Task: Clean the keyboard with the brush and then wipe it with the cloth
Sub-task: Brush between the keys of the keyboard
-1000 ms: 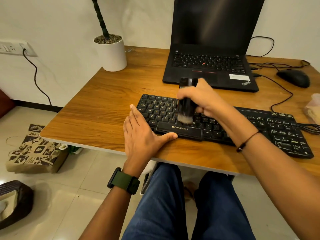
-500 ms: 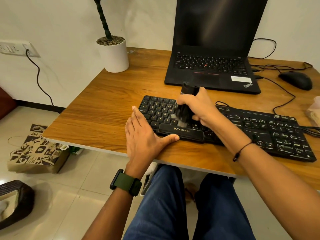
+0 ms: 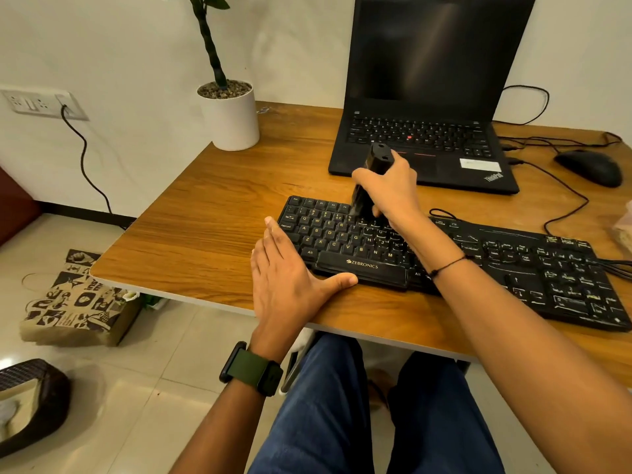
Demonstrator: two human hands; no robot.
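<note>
A black Zebronics keyboard point(image 3: 342, 241) lies along the front of the wooden desk point(image 3: 205, 213). My right hand point(image 3: 393, 193) grips a black brush point(image 3: 376, 159) upright, its bristle end down on the keyboard's upper key rows near the number keys. My left hand point(image 3: 287, 285) rests flat on the desk against the keyboard's left front corner, fingers straight, thumb along the front edge by the spacebar. A pale cloth-like thing point(image 3: 624, 230) shows at the right edge, mostly cut off.
An open black laptop point(image 3: 427, 145) stands behind the keyboard. A white plant pot point(image 3: 232, 118) sits at the back left, a black mouse point(image 3: 590, 167) with cables at the back right. A paper bag point(image 3: 75, 302) lies on the floor left of the desk.
My right hand has carried the brush from the lower key rows near the spacebar up to the top rows. My left hand has stayed in place.
</note>
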